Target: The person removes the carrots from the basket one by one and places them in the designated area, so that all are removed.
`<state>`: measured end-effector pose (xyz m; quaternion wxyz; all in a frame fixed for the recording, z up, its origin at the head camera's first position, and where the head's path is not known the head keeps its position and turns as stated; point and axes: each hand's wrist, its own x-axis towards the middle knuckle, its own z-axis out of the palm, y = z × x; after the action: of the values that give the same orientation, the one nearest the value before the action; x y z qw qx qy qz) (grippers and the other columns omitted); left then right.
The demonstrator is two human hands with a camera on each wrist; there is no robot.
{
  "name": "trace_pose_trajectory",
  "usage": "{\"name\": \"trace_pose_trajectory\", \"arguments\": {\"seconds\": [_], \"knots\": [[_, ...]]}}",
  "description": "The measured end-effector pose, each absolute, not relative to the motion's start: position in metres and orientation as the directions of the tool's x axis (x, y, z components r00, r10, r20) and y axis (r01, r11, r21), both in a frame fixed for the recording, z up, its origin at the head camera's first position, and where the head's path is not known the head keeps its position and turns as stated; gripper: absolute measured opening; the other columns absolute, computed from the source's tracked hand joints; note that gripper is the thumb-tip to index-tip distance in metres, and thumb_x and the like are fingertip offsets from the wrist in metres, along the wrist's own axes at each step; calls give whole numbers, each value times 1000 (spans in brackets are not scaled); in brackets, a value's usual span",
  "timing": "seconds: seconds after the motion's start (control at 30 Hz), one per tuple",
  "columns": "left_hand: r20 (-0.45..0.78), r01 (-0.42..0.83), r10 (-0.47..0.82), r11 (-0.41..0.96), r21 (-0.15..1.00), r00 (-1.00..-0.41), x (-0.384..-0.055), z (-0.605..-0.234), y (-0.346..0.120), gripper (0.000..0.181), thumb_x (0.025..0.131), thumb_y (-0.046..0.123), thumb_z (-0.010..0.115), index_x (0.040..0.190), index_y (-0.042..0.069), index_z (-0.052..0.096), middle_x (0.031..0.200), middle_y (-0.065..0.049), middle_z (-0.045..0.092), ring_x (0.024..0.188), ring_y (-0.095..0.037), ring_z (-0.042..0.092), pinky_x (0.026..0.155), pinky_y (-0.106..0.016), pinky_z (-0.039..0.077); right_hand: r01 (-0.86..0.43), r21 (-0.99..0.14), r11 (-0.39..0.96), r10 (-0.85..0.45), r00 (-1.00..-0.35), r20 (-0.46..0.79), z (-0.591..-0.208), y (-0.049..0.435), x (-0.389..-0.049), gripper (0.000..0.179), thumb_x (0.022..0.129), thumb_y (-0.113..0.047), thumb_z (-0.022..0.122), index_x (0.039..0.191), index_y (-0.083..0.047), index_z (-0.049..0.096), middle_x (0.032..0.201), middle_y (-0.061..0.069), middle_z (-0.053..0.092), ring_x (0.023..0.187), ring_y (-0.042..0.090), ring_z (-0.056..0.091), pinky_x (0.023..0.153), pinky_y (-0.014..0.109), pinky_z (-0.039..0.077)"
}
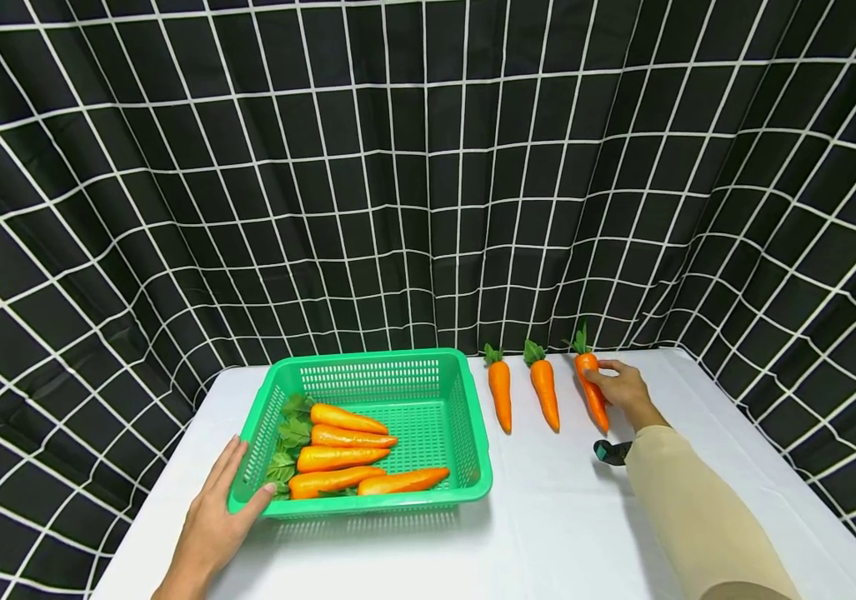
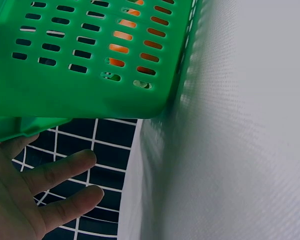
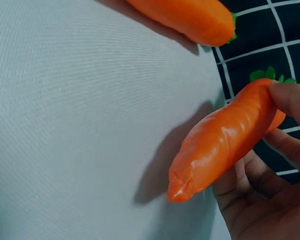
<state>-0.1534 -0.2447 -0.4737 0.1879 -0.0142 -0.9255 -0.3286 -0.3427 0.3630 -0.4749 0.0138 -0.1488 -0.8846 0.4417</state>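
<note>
My right hand (image 1: 620, 389) pinches an orange carrot (image 1: 594, 398) with green leaves near its top, at the right of the row. Close up in the right wrist view, thumb and fingers sit on either side of this carrot (image 3: 220, 142), whose tip hangs over its shadow on the cloth. At the lower left, my left hand (image 1: 212, 510) rests at the near left corner of a green plastic basket (image 1: 367, 502). Its thumb lies over the rim; the straight, spread fingers (image 2: 65, 172) show beside the basket in the left wrist view. Several carrots (image 1: 341, 458) lie inside the basket, leaves to the left.
Two more carrots, the left one (image 1: 500, 395) and the middle one (image 1: 544, 393), lie between basket and right hand. A white cloth (image 1: 548, 533) covers the table. Black curtain with a white grid (image 1: 397, 208) stands behind and at both sides. A dark device (image 1: 612, 452) sits at the right wrist.
</note>
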Motion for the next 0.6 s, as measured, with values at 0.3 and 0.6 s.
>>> {"name": "trace_pose_trajectory", "arguments": {"seconds": [0.3, 0.6], "knots": [[364, 160, -94, 777, 609, -927, -153, -473, -244, 77, 87, 38, 70, 150, 11, 36, 157, -3, 25, 131, -45, 35, 96, -66, 32, 283, -716, 638, 294, -949, -114, -480, 359, -344, 64, 91, -44, 60, 136, 0, 48, 123, 30, 50, 103, 41, 47, 84, 46, 40], [383, 174, -92, 779, 602, -919, -151, -473, -244, 76, 87, 37, 71, 149, 10, 37, 156, -2, 27, 131, -45, 36, 95, -65, 33, 287, -691, 664, 301, -948, -105, -488, 355, -347, 62, 90, -45, 62, 132, 0, 53, 122, 31, 51, 104, 43, 46, 85, 49, 42]]}}
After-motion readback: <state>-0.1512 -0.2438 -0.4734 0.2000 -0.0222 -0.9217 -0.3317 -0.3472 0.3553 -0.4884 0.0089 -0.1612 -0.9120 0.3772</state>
